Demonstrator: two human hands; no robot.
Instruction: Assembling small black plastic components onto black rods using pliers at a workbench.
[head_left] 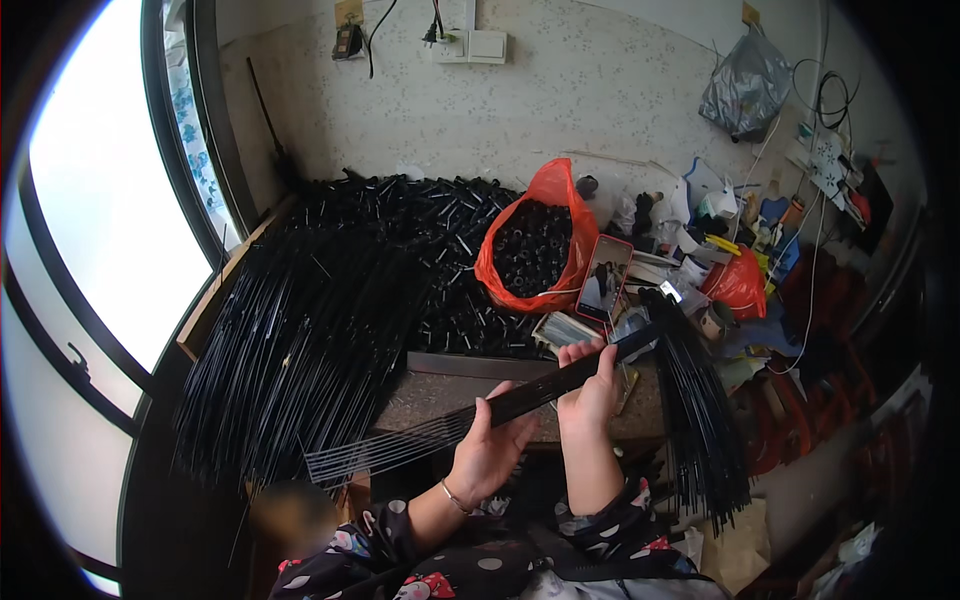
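Observation:
A bundle of thin dark rods (545,388) lies slantwise across both my hands, its upper part black and close together, its lower left end fanned out into separate grey rods. My left hand (490,450), with a bracelet at the wrist, supports the bundle's middle from below, thumb along its side. Farther up, my right hand (588,395) grips it between thumb and fingers. Beyond the right hand, another bunch of long black rods (700,420) hangs over the table's edge.
Long black rods (300,350) cover the table's left side. Behind them spreads a heap of short black tubes (390,215). A red plastic bag (490,265) holds more tubes. Beside it leans a phone (605,280). Clutter and a red bag (738,283) crowd the right.

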